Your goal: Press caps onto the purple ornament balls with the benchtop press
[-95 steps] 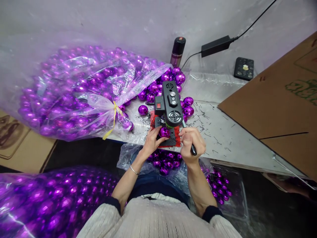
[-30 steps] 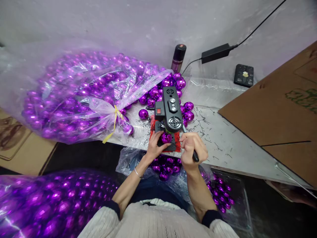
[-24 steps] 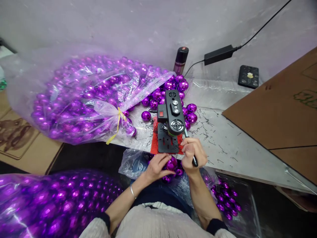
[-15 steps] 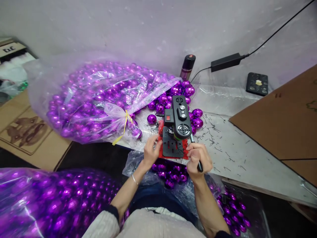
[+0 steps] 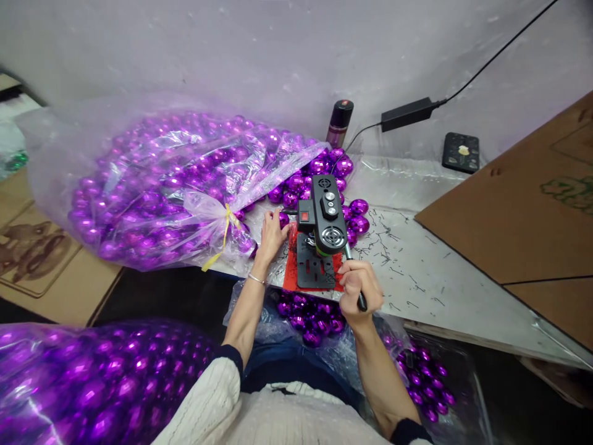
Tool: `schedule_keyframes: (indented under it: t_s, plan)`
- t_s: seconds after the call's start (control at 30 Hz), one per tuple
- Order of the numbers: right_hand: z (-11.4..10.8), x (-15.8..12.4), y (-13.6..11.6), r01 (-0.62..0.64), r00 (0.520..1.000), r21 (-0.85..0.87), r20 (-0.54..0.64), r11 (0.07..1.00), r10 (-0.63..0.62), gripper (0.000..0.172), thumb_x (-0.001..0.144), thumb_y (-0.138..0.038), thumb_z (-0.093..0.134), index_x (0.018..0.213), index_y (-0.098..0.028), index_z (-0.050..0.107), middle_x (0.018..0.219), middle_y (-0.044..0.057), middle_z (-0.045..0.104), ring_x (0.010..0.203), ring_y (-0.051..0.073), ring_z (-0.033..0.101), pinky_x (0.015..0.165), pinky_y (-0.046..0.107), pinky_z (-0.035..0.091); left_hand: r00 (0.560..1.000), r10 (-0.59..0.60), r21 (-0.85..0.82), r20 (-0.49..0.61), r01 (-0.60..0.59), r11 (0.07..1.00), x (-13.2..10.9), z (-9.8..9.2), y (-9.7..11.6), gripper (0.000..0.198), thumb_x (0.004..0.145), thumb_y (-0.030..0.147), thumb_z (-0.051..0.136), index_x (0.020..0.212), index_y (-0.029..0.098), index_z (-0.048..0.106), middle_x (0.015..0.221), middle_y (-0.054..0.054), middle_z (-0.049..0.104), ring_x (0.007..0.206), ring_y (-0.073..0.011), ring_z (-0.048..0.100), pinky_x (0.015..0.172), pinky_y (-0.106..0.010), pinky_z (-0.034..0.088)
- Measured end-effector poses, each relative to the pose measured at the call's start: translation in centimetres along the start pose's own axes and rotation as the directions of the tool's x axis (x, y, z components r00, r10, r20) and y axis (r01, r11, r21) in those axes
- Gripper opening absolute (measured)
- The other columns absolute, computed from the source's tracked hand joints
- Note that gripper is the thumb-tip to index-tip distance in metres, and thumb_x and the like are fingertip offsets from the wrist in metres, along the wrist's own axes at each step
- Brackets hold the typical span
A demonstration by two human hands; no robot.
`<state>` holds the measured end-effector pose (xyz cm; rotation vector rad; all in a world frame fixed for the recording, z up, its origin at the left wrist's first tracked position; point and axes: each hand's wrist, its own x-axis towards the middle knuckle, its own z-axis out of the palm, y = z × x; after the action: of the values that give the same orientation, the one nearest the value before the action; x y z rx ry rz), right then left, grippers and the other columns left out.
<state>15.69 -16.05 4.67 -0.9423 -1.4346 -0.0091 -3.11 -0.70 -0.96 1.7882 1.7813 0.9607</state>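
Observation:
My left hand [image 5: 274, 233] reaches to a single shiny purple ball [image 5: 284, 219] left of a black machine [image 5: 330, 213]; its fingers touch or nearly touch the ball. My right hand [image 5: 362, 285] is wrapped round the machine's lever [image 5: 362, 301], whose black grip end pokes out below the fist. Under the machine head, the slotted black base plate [image 5: 315, 281] lies on a red mat [image 5: 291, 272] and holds no ball. More purple balls [image 5: 359, 224] sit behind and right of the machine.
A clear bag of purple balls [image 5: 162, 179] fills the table's left. At the back stand a spray can [image 5: 340, 123], a power adapter [image 5: 406, 115] and a black case [image 5: 461, 152]. Small dark bits litter the table [image 5: 417, 266]; cardboard [image 5: 523, 228] rises at right.
My left hand has moved from beside the base plate up and left to the lone purple ball. My right hand stays on the lever. The whole view has shifted slightly.

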Motion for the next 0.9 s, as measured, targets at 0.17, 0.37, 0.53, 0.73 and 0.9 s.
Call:
schedule_keyframes:
  t_s: [0.17,0.37,0.53,0.73,0.9]
  plan:
    - [-0.1,0.7,-0.6,-0.018,1.0,-0.016,0.01,1.0,0.019,0.029,0.1,-0.011,0.05,0.073,-0.023,0.055,0.072,-0.001,0.063,0.067,0.014,0.063,0.058,0.03,0.045,0.958,-0.23,-0.692,0.17,0.283,0.664,-4.4,0.3,0.4,0.049,0.088,0.05,0.08,0.123,0.018,0.073,0.113,-0.009,0.078,0.105,-0.0231,0.074,0.099,-0.037,0.058]
    - [-0.1,1.7,-1.1,-0.026,0.999,-0.018,0.021,1.0,0.026,0.031,0.099,-0.009,0.049,0.073,-0.023,0.055,0.07,-0.001,0.062,0.066,0.014,0.063,0.059,0.031,0.045,0.906,-0.325,-0.759,0.273,0.41,0.505,-10.1,1.1,0.6,0.052,0.08,0.05,0.087,0.121,0.019,0.078,0.121,-0.007,0.081,0.113,-0.023,0.074,0.108,-0.036,0.055]
    - [-0.1,1.6,-1.0,-0.004,1.0,-0.021,0.02,1.0,0.004,0.03,0.099,-0.009,0.05,0.074,-0.023,0.055,0.071,-0.001,0.063,0.067,0.014,0.063,0.06,0.03,0.047,0.956,-0.219,-0.591,0.197,0.294,0.751,-11.5,2.1,0.2,0.053,0.083,0.043,0.086,0.13,0.02,0.076,0.129,-0.009,0.079,0.126,-0.0283,0.071,0.119,-0.044,0.048]
    - [-0.1,1.4,-0.9,-0.014,1.0,-0.022,0.022,1.0,0.015,0.029,0.1,-0.011,0.049,0.074,-0.023,0.056,0.072,-0.001,0.064,0.067,0.015,0.064,0.06,0.03,0.047,0.992,0.071,-0.333,0.106,-0.032,0.943,-11.5,3.5,0.0,0.053,0.086,0.045,0.085,0.132,0.02,0.073,0.126,-0.012,0.079,0.121,-0.0328,0.073,0.112,-0.052,0.054]
    - [-0.2,1.1,-0.8,-0.021,0.999,-0.017,0.027,1.0,0.022,0.028,0.099,-0.011,0.05,0.075,-0.023,0.056,0.072,-0.001,0.064,0.067,0.015,0.063,0.061,0.031,0.047,0.969,0.208,-0.223,0.131,-0.175,0.959,-11.3,3.0,0.3,0.05,0.093,0.048,0.078,0.133,0.02,0.068,0.129,-0.015,0.076,0.123,-0.0322,0.072,0.107,-0.049,0.058]
